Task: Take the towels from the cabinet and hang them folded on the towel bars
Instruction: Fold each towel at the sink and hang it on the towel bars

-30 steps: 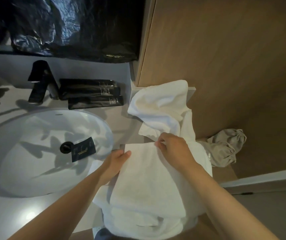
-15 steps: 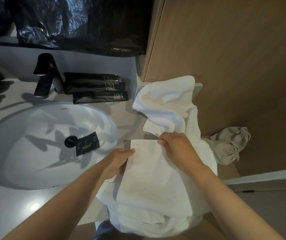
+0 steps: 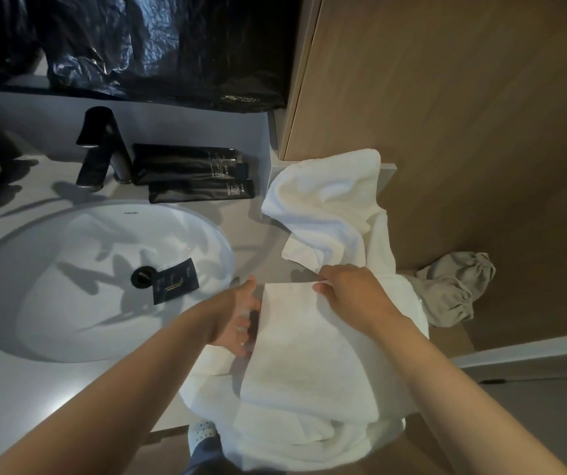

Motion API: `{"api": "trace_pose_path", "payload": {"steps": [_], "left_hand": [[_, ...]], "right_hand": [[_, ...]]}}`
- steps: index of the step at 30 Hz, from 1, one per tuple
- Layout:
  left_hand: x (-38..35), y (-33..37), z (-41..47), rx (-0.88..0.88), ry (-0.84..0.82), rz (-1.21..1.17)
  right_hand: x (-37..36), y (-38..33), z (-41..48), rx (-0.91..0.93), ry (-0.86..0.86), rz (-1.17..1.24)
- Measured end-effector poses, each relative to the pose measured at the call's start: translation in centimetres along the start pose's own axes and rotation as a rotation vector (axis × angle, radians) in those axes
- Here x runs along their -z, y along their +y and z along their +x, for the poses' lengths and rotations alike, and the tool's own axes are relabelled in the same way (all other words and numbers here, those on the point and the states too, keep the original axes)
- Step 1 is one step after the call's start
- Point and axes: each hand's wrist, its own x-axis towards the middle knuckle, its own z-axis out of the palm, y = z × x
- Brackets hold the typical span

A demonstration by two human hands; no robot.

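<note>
A person's right hand (image 3: 354,296) pinches the far edge of a folded white terry towel (image 3: 309,358), its grip clamped on the cloth between thumb and fingers. The left hand (image 3: 234,317) lies beside the towel's left edge, its grip apart and fingers relaxed; whether they touch the cloth cannot be told. The towel rests on a heap of white towelling (image 3: 275,440) at the right end of the grey worktop (image 3: 18,389), beside a white oval sink (image 3: 52,303). A rumpled white towel (image 3: 326,207) lies just beyond, against a wooden wall panel (image 3: 464,114).
</note>
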Motion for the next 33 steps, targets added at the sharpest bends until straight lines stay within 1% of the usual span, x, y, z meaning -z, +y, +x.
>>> {"api": "trace_pose_path", "payload": {"steps": [2,5,7,10,13,15,17,20,21,23,25,27,28,30,32,33], "left_hand": [[0.5,-0.4,-0.2,0.056,-0.020,-0.005],[1.5,-1.3,0.2,0.070,-0.027,-0.002],[1.9,-1.8,0.5,0.053,-0.013,-0.013],[1.9,-2.2,1.0,0.021,-0.002,-0.090],[1.9,-2.5,1.5,-0.016,-0.044,-0.106],[1.9,-2.6,1.6,-0.076,-0.097,-0.112],[1.6,-2.3,1.2,-0.174,-0.156,-0.170],[1.2,-1.3,0.6,-0.307,-0.154,-0.142],[1.0,-0.9,0.2,-0.348,-0.128,-0.111],[1.0,-0.1,-0.3,-0.421,-0.091,-0.085],[1.0,0.8,-1.0,-0.467,-0.100,-0.095],[0.9,1.2,-1.3,-0.476,-0.111,-0.103],[0.8,1.4,-1.3,-0.472,-0.120,-0.124],[0.6,1.5,-1.2,-0.444,-0.140,-0.170],[0.7,1.5,-1.2,-0.431,-0.155,-0.192],[0.7,1.6,-1.3,-0.444,-0.159,-0.189]], "right_hand": [[-1.0,-0.2,0.2,0.000,-0.047,-0.104],[-1.4,-0.2,0.4,0.006,-0.096,-0.082],[-1.3,0.1,0.2,0.042,-0.040,0.016],[-0.8,0.6,-0.4,0.065,0.087,0.296],[-0.3,1.2,-0.9,0.075,0.234,0.455],[0.1,1.2,-1.1,0.077,0.291,0.491],[0.4,1.3,-1.1,0.076,0.301,0.496],[0.8,1.2,-1.1,0.069,0.296,0.491],[1.0,1.2,-1.0,0.077,0.283,0.492],[1.9,0.8,-0.9,0.093,0.199,0.501],[2.8,-0.1,-0.6,0.093,0.093,0.493],[3.8,-1.3,-0.3,0.112,0.043,0.498],[4.3,-1.7,-0.2,0.129,0.028,0.562],[5.3,-1.5,-0.3,0.158,-0.048,0.777],[6.3,-0.3,-0.7,0.173,-0.189,0.946],[6.5,0.0,-0.7,0.173,-0.254,0.974]]}}
